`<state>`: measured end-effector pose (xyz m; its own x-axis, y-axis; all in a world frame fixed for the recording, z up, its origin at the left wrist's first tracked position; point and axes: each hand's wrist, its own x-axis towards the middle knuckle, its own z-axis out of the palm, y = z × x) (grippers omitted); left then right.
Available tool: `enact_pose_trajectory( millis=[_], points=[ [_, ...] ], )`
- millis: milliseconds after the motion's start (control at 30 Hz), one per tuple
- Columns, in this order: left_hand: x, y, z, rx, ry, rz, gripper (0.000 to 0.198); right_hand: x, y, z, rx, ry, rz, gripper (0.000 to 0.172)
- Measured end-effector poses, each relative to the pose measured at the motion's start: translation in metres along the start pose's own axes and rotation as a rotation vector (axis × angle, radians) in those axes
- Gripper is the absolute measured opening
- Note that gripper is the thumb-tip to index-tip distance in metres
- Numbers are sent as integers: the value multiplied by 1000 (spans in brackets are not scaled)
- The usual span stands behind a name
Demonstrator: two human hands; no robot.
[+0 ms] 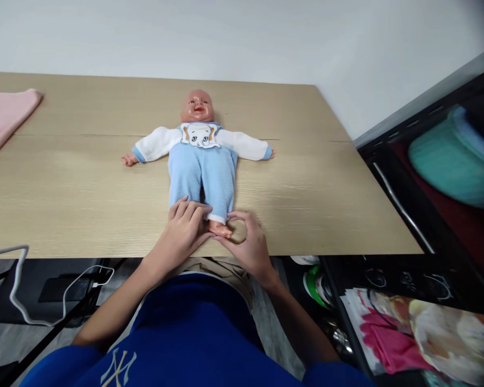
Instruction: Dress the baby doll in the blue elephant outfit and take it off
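Fingers of your left hand point(181, 228) grasp the lower leg of the doll point(202, 161), while your right hand point(248, 242) arches round one bare foot point(221, 230), fingertips by the trouser cuff point(216, 219); I cannot tell whether that grip pinches anything. You would likely do best to steady the ankle with your left and ease the fabric lightly with your right. Counting outward: you have two hands at work and one foot showing, the other hidden; then one doll, face up on one table point(306, 199), with two arms spread; off left, one pink cloth point(8, 118).
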<state>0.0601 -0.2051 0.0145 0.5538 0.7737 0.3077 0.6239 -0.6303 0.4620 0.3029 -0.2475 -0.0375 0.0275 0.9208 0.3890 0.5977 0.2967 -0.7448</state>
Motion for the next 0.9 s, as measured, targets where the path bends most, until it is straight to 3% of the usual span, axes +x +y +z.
enact_pose_trajectory(
  millis=[67,167,267,300,367,433,567,733,900],
  points=[
    [-2,1,-1,9,7,2,38,-3,1,3,-29,29,-15,57],
    [-4,1,-6,0,3,32,38,-7,4,-2,-62,6,-40,76],
    [-1,3,-20,-36,-25,53,46,-1,12,-26,-1,-149,-34,98],
    [2,3,-26,-53,-31,55,47,4,17,-37,36,-206,-22,100],
    [16,3,-41,-77,-25,58,44,22,29,-60,89,-273,14,88],
    [40,-2,-54,-74,12,70,39,50,46,-80,68,-209,56,75],
    [111,-34,-63,17,83,77,35,122,90,-97,-83,-74,22,83],
    [206,-80,-35,75,51,111,43,209,145,-82,-188,-146,-114,106],
    [264,-90,-5,198,-161,140,74,253,172,-70,-36,-221,-86,96]
  ],
)
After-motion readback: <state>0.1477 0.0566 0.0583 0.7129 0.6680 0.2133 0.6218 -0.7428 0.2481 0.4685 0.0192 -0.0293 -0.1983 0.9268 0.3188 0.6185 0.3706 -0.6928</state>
